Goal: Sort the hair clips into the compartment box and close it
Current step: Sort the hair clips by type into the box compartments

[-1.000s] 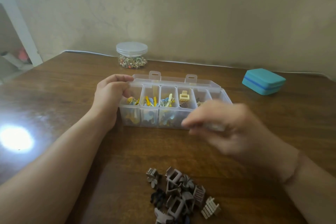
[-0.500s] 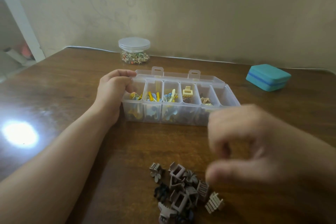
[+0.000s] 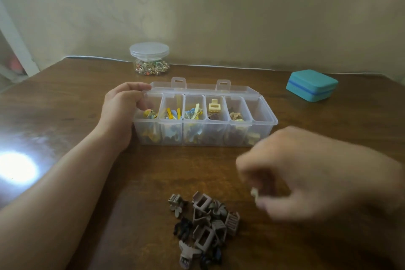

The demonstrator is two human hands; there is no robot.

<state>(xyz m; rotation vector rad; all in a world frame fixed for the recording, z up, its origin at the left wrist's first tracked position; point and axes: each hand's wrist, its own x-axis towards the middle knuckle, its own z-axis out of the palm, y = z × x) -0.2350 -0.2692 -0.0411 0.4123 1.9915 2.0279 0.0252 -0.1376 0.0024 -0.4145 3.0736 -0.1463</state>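
We note the compartment box [image 3: 205,119] standing open on the tabletop [image 3: 65,98], long axis running left to right, lid hinged back toward the wall. Our left hand [image 3: 122,108] grips its left end; our blurred right hand [image 3: 306,173] pinches a pale clip [image 3: 254,193] just right of the hair clips [image 3: 202,227] heaped nearer us.

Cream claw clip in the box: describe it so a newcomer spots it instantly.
Find the clear compartment box in the middle of the wooden table, its lid folded back. Count its six compartments from the left hand gripping its end: the fourth. The cream claw clip stands there, pale and blocky, alone on top, unlike the yellow-and-blue slim clips to its left.
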